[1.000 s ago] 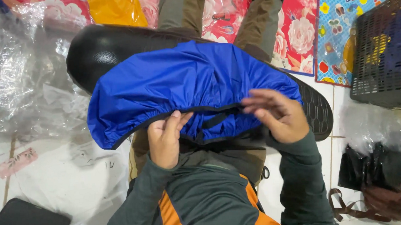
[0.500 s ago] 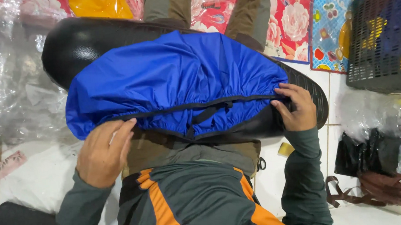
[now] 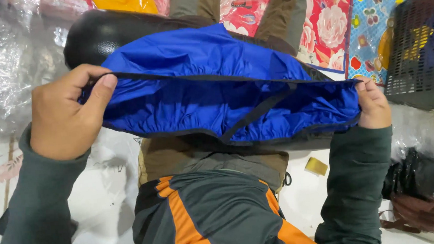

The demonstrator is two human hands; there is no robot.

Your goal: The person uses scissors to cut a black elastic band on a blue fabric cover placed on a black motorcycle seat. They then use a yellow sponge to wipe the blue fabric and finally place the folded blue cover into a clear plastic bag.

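A blue fabric cover (image 3: 208, 62) with a black elastic hem lies over a long black padded seat (image 3: 96, 34) resting across my lap. My left hand (image 3: 68, 116) grips the hem at the cover's left end, thumb hooked over the black edge. At the right end my right hand (image 3: 374, 105) pinches the same hem. The elastic opening is stretched wide between both hands, showing the blue inside and a black strap (image 3: 256, 114) crossing it. Most of the seat is hidden under the cover.
A black mesh crate (image 3: 418, 49) stands at the right. Crumpled clear plastic (image 3: 7, 64) lies at the left. Floral cloth (image 3: 326, 25) covers the floor beyond my legs. Dark bags and brown straps (image 3: 418, 205) sit at lower right, a small yellow piece (image 3: 316, 166) by my right forearm.
Both hands have moved apart along the hem, from close together at the middle to its two ends, and lifted it, stretching the cover's opening wide.
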